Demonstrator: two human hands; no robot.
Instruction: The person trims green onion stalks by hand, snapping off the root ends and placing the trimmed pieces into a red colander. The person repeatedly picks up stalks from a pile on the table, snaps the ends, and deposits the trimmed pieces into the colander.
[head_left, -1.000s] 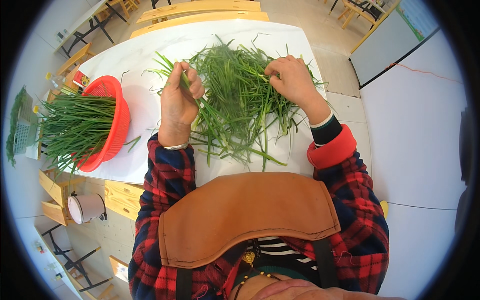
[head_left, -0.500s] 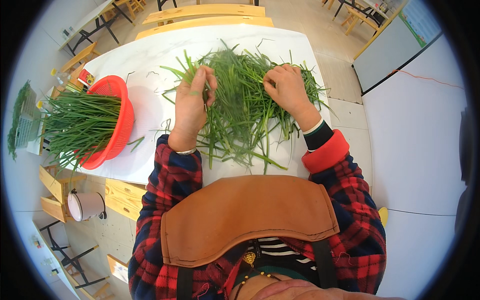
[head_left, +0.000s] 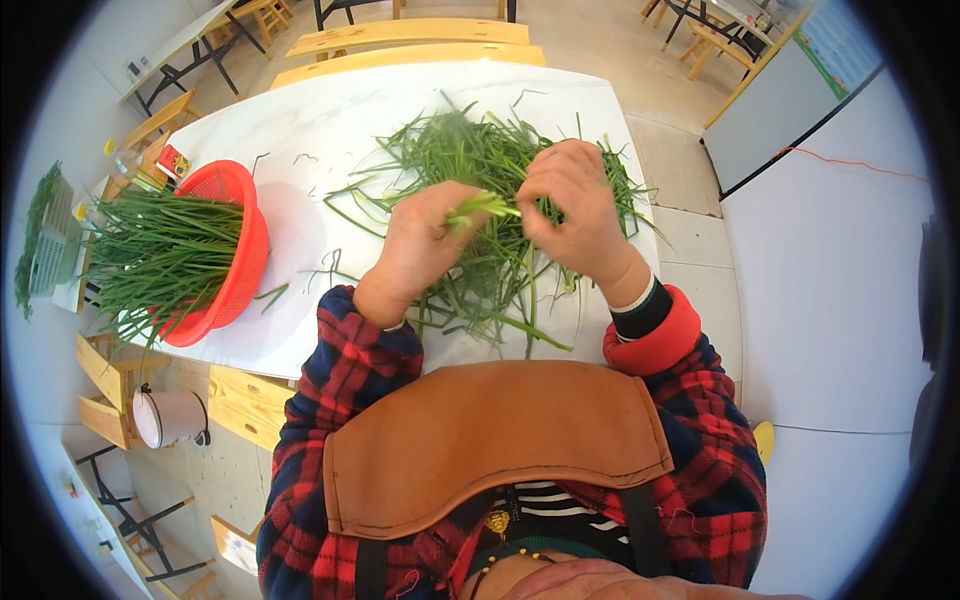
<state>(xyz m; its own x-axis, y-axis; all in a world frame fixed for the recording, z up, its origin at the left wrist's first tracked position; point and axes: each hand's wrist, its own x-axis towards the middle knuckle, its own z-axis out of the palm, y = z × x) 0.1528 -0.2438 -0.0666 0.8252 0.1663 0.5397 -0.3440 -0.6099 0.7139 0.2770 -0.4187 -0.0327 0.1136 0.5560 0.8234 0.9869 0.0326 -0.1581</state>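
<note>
wooden benches (head_left: 400, 35); pale tiled floor (head_left: 690, 170); daylight

On the tabletop (head_left: 320, 130), the loose chives (head_left: 480, 160) lie right of the basket (head_left: 235, 250), which holds more chives (head_left: 160, 255); benches (head_left: 400, 40) stand behind the basket.

red packet (head_left: 174, 162) (small), table's far-left edge

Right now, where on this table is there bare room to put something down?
The widest bare stretch of the white table lies between the red basket and the loose pile of greens, running to the far edge. The right half is crowded: greens spread beneath both hands, nearly to the right edge.
</note>
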